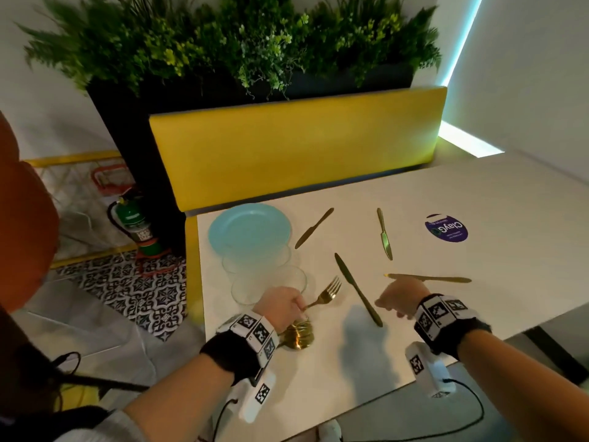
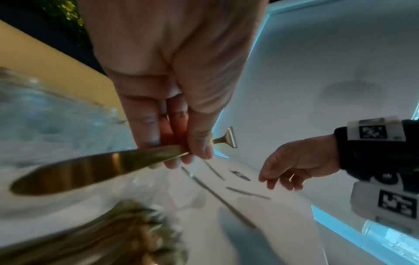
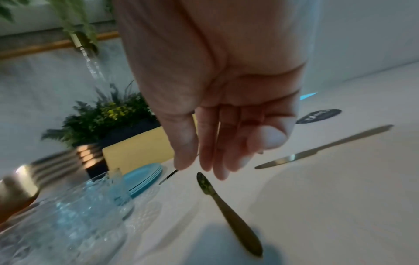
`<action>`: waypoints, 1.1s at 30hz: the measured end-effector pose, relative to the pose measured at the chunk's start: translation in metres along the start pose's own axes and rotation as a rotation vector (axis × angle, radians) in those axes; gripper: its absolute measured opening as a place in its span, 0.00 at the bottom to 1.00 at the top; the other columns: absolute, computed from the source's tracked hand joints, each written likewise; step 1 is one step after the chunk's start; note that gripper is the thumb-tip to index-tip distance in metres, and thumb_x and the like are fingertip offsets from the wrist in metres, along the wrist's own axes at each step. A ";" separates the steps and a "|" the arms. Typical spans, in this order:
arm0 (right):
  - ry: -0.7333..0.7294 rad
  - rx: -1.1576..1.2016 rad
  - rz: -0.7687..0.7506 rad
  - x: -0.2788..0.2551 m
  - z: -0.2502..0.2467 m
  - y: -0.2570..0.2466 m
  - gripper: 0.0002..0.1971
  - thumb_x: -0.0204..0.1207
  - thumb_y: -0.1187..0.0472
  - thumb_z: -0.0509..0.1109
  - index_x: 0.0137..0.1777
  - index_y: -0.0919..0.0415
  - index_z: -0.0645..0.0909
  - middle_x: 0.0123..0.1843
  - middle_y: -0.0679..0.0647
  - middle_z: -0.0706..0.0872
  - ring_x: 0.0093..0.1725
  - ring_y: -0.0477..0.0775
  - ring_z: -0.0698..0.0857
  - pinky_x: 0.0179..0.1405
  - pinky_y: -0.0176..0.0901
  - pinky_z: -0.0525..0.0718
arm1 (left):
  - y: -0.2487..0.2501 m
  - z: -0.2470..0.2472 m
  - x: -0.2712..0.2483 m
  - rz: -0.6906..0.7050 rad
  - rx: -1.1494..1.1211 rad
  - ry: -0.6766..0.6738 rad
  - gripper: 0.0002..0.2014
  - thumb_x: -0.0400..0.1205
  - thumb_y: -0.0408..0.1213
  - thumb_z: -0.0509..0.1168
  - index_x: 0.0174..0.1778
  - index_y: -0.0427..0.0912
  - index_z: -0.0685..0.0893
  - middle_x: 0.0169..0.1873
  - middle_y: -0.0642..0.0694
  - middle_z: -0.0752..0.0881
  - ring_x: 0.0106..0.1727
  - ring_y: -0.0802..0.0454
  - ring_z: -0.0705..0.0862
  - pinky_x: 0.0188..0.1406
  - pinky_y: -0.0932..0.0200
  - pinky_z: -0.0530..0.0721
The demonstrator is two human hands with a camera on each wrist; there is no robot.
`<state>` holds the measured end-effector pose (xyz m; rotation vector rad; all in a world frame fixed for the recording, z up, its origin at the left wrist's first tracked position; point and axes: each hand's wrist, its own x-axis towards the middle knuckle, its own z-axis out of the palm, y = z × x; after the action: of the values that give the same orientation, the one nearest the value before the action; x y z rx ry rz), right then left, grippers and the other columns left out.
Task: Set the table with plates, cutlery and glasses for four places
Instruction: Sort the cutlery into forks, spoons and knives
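My left hand (image 1: 288, 306) pinches the handle of a gold fork (image 1: 325, 295) and holds it just above the white table (image 1: 366, 355), tines pointing away. In the left wrist view, thumb and fingers of that hand (image 2: 181, 147) clamp the fork (image 2: 90, 170). A pile of gold cutlery (image 1: 298, 334) lies under my left wrist. Several gold knives are scattered: one (image 1: 357, 288) between my hands, one (image 1: 427, 278) beyond my right hand (image 1: 390, 304). That hand (image 3: 215, 152) hovers with relaxed fingers, holding nothing, over a knife (image 3: 229, 211). Stacked blue plates (image 1: 250, 229) and clear glasses (image 1: 269, 282) stand at the left.
Two more knives (image 1: 314, 228) (image 1: 384, 234) lie further back. A round purple sticker (image 1: 446, 228) is on the table's far right. A yellow bench (image 1: 293, 148) and a planter (image 1: 223, 43) back the table. A fire extinguisher (image 1: 134, 218) stands on the floor, left.
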<state>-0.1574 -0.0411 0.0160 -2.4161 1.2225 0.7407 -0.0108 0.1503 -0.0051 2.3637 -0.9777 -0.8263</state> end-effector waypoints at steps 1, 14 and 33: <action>0.000 -0.031 0.002 -0.002 0.002 0.001 0.15 0.82 0.48 0.59 0.47 0.59 0.80 0.30 0.46 0.79 0.29 0.44 0.78 0.32 0.32 0.75 | -0.010 0.002 -0.004 -0.027 0.009 -0.016 0.11 0.75 0.33 0.72 0.53 0.42 0.88 0.54 0.46 0.88 0.57 0.52 0.85 0.60 0.63 0.81; 0.202 -0.001 -0.255 0.003 0.032 -0.017 0.15 0.78 0.50 0.66 0.61 0.55 0.84 0.67 0.47 0.83 0.67 0.48 0.79 0.64 0.33 0.73 | -0.068 0.020 -0.010 -0.198 0.094 -0.008 0.15 0.74 0.36 0.73 0.58 0.44 0.87 0.59 0.45 0.87 0.62 0.51 0.83 0.61 0.64 0.78; 0.253 0.103 -0.205 0.018 0.038 0.008 0.11 0.76 0.53 0.67 0.53 0.53 0.88 0.57 0.47 0.88 0.57 0.48 0.84 0.47 0.28 0.71 | -0.054 0.032 -0.003 -0.110 0.228 0.056 0.06 0.76 0.37 0.67 0.44 0.53 0.82 0.55 0.50 0.86 0.57 0.51 0.83 0.54 0.57 0.81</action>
<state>-0.1661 -0.0377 -0.0260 -2.5558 1.0478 0.3124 -0.0080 0.1817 -0.0592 2.6408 -0.9713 -0.7167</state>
